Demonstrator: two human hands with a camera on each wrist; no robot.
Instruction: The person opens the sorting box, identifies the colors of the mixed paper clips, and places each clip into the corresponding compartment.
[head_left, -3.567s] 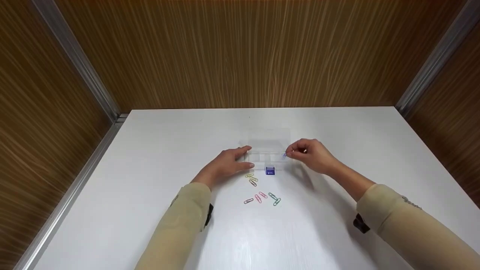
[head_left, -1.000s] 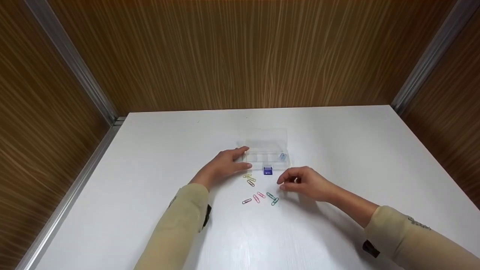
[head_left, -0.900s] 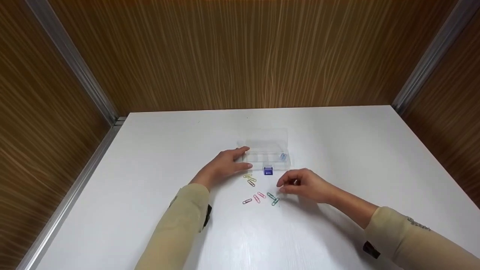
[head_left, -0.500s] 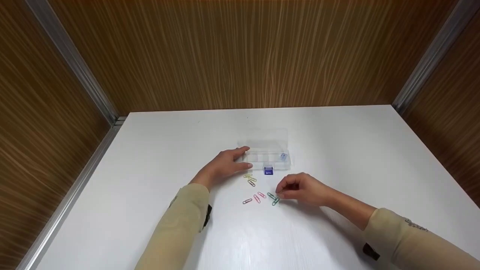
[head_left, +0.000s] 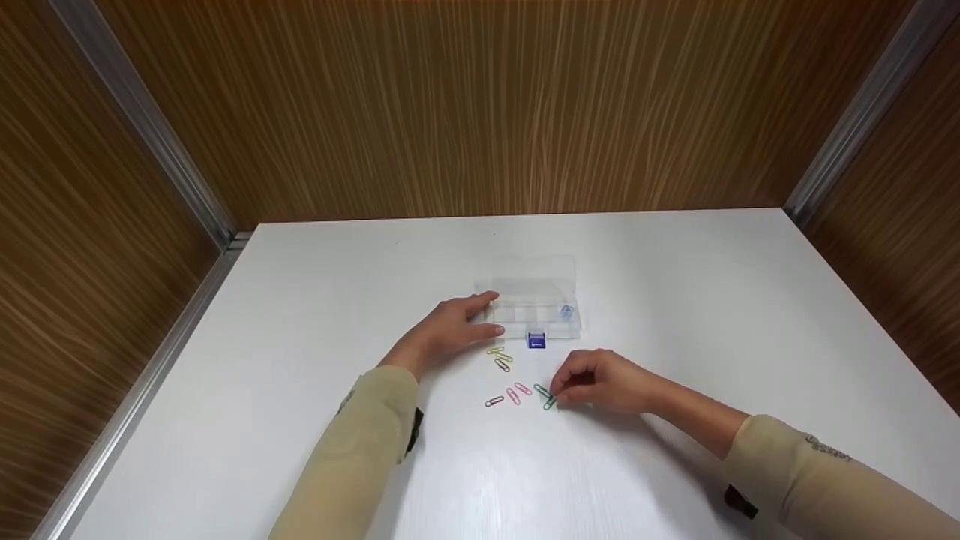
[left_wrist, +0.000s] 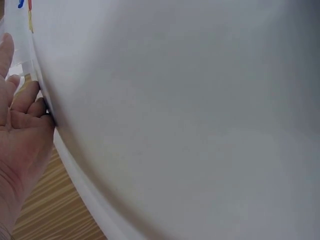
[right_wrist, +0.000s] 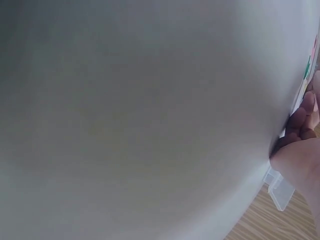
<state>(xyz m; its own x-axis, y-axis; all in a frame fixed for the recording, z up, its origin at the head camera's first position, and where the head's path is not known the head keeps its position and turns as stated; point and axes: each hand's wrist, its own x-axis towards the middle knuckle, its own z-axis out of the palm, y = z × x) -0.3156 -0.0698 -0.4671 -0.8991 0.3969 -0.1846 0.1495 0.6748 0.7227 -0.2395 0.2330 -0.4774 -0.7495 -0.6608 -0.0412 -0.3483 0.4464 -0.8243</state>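
Observation:
My left hand point(head_left: 457, 326) holds the left end of a clear plastic box point(head_left: 555, 330), thumb at its front and index finger toward the back. The box's lid point(head_left: 534, 274) stands raised behind it. Blue paper clips point(head_left: 567, 311) lie in the right-hand compartment, and a dark blue latch point(head_left: 536, 340) hangs at the front. My right hand point(head_left: 604, 381) is down at the table, thumb and index fingertips pinching the right end of a green paper clip point(head_left: 550, 403). Another green paper clip point(head_left: 541, 390) lies against it. Fingertips partly cover the pinched clip.
Left of the green clips lie pink paper clips point(head_left: 513, 395) and a dark paper clip point(head_left: 494, 401). Yellow paper clips point(head_left: 498, 352) and a darker paper clip point(head_left: 502, 365) lie before the box. Wood-patterned panels point(head_left: 480, 112) enclose the white table point(head_left: 337, 262).
My right hand has left the box's right compartment, where blue clips now lie, and come down toward me to the green clips. My left hand has stayed at the box.

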